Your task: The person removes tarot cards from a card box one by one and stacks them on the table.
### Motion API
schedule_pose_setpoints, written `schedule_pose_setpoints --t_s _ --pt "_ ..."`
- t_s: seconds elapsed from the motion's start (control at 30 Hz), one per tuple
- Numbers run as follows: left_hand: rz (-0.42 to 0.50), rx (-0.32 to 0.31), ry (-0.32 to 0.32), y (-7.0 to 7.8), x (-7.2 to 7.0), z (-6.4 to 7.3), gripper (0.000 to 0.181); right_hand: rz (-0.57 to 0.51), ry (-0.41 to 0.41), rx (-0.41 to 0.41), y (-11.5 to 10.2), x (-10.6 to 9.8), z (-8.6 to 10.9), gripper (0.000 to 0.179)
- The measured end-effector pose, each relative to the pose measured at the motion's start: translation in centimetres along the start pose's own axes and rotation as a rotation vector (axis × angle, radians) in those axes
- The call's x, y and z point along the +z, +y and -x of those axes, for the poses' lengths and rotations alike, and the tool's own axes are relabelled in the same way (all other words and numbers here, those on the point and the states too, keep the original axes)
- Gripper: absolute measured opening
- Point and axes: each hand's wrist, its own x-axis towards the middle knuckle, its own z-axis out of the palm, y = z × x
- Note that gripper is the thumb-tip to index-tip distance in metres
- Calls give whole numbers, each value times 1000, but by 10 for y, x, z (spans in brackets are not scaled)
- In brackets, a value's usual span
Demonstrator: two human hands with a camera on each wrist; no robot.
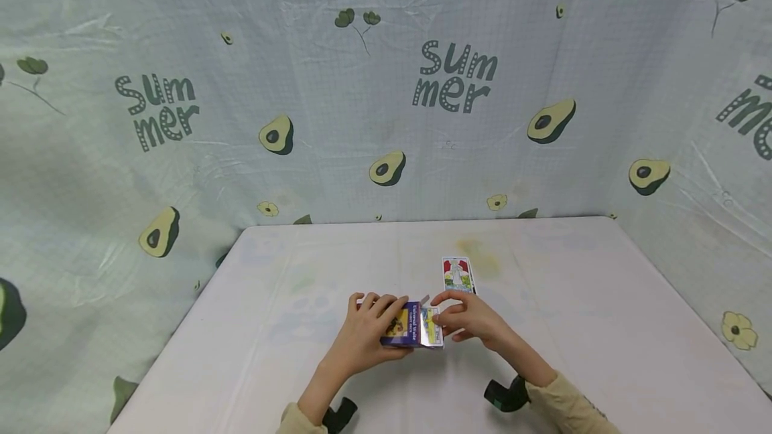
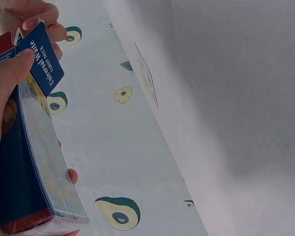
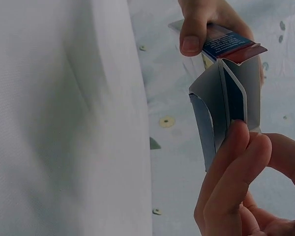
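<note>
While close together, left hand (image 1: 365, 335) around tarot box (image 1: 413, 327), right hand (image 1: 467, 318) tight on card (image 1: 431, 333).

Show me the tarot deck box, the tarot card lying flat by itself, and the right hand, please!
Tarot deck box (image 1: 413, 324): head view, on its panel with white lettering.
Tarot card (image 1: 458, 274): head view, middle of its printed face.
Right hand (image 1: 472, 318): head view, middle of its back.

We see the box (image 1: 413, 328) between the left hand (image 1: 364, 335) and right hand (image 1: 473, 320). Behind it, to the right, a card (image 1: 458, 274) lies on the table (image 1: 241, 353), and behind the table hangs a cloth (image 1: 338, 92).
</note>
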Motion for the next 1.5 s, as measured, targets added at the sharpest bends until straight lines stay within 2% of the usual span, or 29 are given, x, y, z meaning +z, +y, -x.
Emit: schedule_pose_setpoints --t_s 0.8,1.17,1.5 --pt "28 -39 -5 -2 -5 0 79 14 6 2 -2 -13 1 39" --pt "30 -52 -2 -5 -5 1 79 -20 -18 4 -4 -23 3 40" --pt "0 -29 28 -7 -3 1 80 -24 -6 10 -8 -30 4 40"
